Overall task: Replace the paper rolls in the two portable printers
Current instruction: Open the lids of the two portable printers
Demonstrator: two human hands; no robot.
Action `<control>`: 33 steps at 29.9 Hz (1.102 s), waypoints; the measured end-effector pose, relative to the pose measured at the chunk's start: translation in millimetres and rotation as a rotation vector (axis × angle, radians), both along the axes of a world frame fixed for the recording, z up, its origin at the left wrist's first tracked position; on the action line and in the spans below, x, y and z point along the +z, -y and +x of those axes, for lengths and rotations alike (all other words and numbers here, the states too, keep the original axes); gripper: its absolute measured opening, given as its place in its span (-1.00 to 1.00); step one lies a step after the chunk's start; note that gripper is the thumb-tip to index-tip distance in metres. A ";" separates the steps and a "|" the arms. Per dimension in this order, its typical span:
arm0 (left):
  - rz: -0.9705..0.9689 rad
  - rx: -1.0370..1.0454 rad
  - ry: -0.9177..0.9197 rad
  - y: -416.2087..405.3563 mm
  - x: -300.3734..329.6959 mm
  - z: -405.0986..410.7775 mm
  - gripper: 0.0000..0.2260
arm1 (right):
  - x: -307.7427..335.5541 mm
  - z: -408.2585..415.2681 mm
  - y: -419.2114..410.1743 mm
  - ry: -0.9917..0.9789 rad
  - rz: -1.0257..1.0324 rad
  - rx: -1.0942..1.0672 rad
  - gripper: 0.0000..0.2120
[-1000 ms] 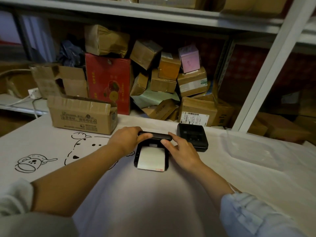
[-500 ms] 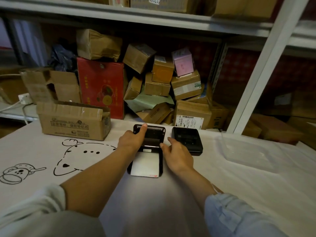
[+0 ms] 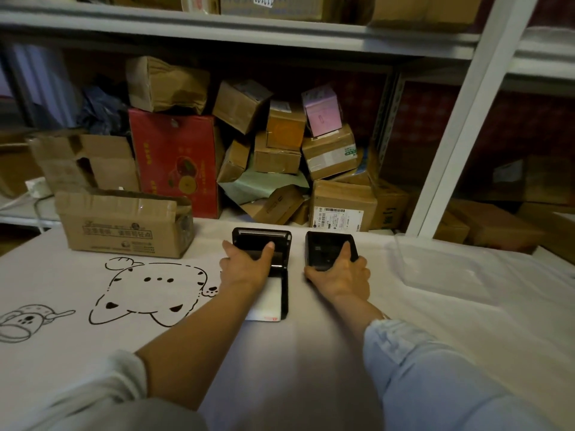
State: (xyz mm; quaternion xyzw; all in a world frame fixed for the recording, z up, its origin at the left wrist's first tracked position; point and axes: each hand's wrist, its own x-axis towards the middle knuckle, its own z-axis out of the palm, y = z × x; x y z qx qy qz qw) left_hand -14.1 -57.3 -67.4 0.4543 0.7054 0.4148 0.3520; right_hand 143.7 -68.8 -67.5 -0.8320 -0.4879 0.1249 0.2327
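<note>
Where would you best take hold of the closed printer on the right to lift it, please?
Probably by its two long side edges, coming from above and the near side. The right printer lies flat and shut, a low slab, and the right hand already spans it, fingers across the top.

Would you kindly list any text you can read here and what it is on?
Nothing can be read for certain.
Shipping label: barcode and digits, too small.
Open carton: printed characters, blurred.
Red box: yellow characters, blurred.
Top-shelf box: label upside down, cut off.
</note>
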 end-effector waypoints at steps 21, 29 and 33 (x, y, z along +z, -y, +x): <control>0.000 -0.394 -0.475 74.3 10.9 58.3 -0.70 | 6.7 51.9 82.1 -0.344 0.012 0.192 -0.38; 0.005 -0.402 -0.471 69.0 13.3 60.4 -0.64 | -3.9 54.2 82.1 -0.433 0.137 0.282 -0.57; 0.006 -0.427 -0.529 66.9 14.7 54.5 -0.56 | -8.5 60.2 83.2 -0.548 0.159 0.327 -0.57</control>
